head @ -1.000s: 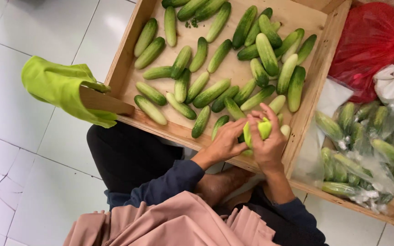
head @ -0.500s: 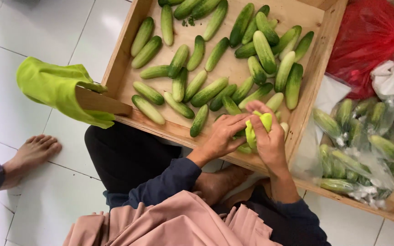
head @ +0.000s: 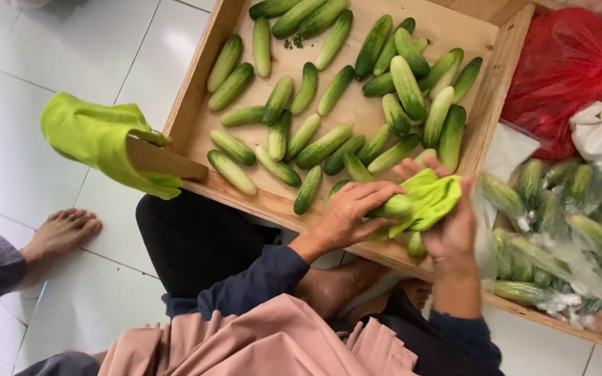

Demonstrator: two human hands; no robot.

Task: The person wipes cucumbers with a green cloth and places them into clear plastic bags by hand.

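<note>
Green cloth (head: pixel 432 198) — both hands wipe cucumber (head: pixel 391 207).

A red bag (head: pixel 566 76) lies beside bagged cucumbers (head: pixel 552 230).

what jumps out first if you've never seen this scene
The wooden tray strewn with loose cucumbers fills the top. At its near edge, the left hand and right hand wipe one cucumber with a lime-green cloth. A red bag sits top right.
</note>
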